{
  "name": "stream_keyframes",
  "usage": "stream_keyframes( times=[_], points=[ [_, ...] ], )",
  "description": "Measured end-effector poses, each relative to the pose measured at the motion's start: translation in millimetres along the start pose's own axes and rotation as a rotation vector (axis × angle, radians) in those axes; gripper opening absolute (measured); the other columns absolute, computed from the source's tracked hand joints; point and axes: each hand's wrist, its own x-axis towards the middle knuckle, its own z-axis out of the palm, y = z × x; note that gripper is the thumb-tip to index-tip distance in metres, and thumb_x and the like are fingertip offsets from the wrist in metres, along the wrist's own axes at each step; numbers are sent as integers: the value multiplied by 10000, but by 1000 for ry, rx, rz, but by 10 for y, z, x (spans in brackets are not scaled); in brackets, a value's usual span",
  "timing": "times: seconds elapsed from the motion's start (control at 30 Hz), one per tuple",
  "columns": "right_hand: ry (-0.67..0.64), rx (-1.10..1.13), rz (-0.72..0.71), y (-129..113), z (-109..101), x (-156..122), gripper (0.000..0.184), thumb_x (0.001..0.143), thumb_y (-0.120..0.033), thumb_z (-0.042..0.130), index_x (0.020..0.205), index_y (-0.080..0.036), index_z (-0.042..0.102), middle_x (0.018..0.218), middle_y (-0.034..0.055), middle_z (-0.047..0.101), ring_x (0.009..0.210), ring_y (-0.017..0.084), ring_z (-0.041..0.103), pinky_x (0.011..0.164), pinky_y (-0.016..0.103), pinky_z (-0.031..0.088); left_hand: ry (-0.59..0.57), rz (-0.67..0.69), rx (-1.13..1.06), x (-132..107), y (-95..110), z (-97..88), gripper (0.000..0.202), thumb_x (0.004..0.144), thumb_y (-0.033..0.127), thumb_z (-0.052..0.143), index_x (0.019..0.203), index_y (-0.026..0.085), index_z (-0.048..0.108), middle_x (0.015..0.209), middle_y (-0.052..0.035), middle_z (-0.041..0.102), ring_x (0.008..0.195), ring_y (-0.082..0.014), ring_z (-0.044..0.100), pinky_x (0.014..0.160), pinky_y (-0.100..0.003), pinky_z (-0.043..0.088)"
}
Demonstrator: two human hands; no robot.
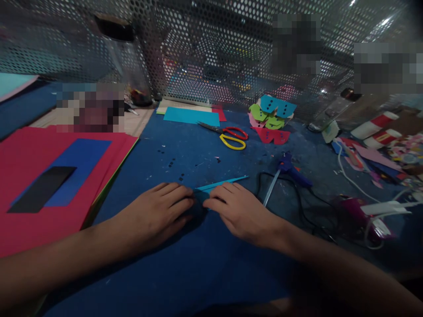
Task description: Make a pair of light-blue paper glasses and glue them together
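Note:
A folded strip of light blue paper (pixel 222 182) lies on the dark blue table between my hands, its pointed end sticking out to the right. My right hand (pixel 246 211) is closed over the paper, fingers curled and pressing on it. At the paper's left end, my left hand (pixel 161 210) has its fingers bent and held together, fingertips against the fold. Both hands hide much of the paper's lower part. Beyond them lie small black paper dots (pixel 171 163) and scissors (pixel 234 136) with one red and one yellow handle.
Red sheets (pixel 23 152) at left carry a blue piece (pixel 94 154) and a black piece (pixel 42 189). Light blue paper (pixel 191 116) and colourful butterfly-like cutouts (pixel 272 116) lie behind. A corded blue glue gun (pixel 291 169) is at right, near scraps. A perforated metal panel (pixel 205 48) stands behind.

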Motion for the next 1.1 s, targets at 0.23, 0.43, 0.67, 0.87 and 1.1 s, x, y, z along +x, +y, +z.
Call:
stream_keyframes(
  times=[0.23, 0.43, 0.67, 0.87, 1.1],
  points=[
    [45, 48, -50, 59, -25, -44, 225, 1020, -90, 497, 1108, -177, 686, 1135, 80, 696, 1031, 229, 589, 885, 373, 468, -18, -10, -18, -5, 9, -16, 149, 1007, 167, 541, 1102, 163, 655, 1090, -124, 717, 956, -274, 680, 804, -408, 560],
    [36, 66, -22, 43, -12, -46, 295, 996, -79, 491, 1226, -185, 642, 1127, 88, 681, 1043, 225, 584, 917, 375, 490, -12, -7, -9, -26, 0, 2, 161, 1018, 182, 517, 1101, 167, 654, 1117, -123, 719, 969, -274, 679, 820, -416, 561],
    [8, 9, -21, 15, -7, -6, 282, 1021, -99, 480, 1226, -168, 660, 1145, 110, 664, 1046, 236, 576, 913, 386, 500, 0, -15, -17, -23, -6, 15, 162, 1009, 187, 539, 1102, 169, 671, 1110, -123, 723, 963, -270, 678, 824, -409, 560],
    [-4, 6, -35, 30, -55, -38, 242, 1011, -96, 509, 1125, -202, 695, 1139, 88, 675, 1025, 223, 585, 887, 365, 501, -16, -4, -31, -19, -2, 6, 148, 990, 178, 584, 1110, 161, 670, 1099, -128, 722, 960, -273, 678, 824, -405, 562],
    [-5, 35, -8, 20, -64, -54, 320, 1017, -95, 486, 1269, -204, 649, 1182, 96, 670, 1074, 227, 583, 902, 361, 516, -23, -11, -17, -26, -9, 29, 151, 991, 170, 573, 1111, 167, 664, 1124, -128, 721, 977, -276, 674, 826, -409, 552]
  ],
)
